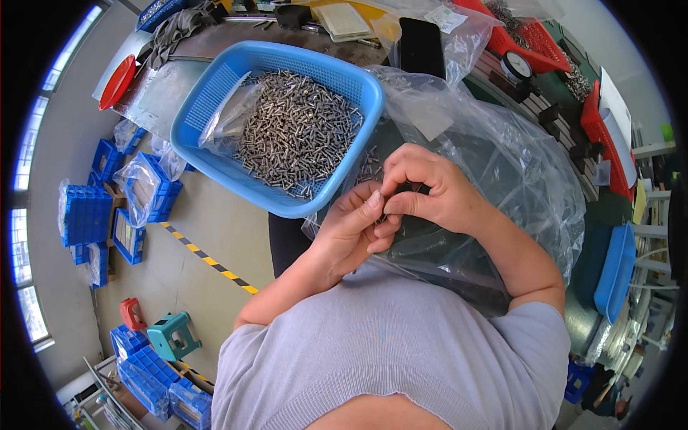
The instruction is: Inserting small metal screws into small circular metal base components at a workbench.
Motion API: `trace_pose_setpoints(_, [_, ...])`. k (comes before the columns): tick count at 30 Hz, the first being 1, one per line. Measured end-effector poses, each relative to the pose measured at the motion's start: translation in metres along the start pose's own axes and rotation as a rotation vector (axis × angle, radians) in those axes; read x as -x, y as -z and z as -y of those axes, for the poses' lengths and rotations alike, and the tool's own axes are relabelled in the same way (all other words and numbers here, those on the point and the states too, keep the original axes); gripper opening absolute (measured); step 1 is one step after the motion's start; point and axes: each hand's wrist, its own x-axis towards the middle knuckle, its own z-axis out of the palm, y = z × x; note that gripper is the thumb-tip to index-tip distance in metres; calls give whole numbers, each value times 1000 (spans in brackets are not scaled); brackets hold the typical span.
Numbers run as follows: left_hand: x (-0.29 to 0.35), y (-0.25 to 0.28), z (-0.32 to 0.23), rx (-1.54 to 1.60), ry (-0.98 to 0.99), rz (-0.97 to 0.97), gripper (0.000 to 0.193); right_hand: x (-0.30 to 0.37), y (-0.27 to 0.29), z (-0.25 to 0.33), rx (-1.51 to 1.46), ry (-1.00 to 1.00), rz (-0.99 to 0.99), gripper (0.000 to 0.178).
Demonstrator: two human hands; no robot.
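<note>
My left hand is closed, its thumb and fingertips drawn together. My right hand pinches with thumb and forefinger right against the left fingertips. Whatever lies between the fingers is small and mostly hidden. Just beyond my left hand stands a light blue plastic basket, tilted in the view. A heap of short metal pins fills much of it, with a clear plastic bag along its left side. A few loose metal pins lie between the basket and my right hand.
A large clear plastic sheet spreads right of my hands. A black phone, a dial gauge and a red basket sit farther back. A blue tray is at right. Blue crates and a teal stool stand left.
</note>
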Motion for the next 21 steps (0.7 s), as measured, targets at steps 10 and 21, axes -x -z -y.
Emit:
trace_pose_setpoints(10, [2,-2,3,-20,2,-31,26,5,2,5,87,93,-70,17])
trace_pose_setpoints(21, [3,-8,-2,9,-47,23,20,3,10,-10,-143,-155,-241,11])
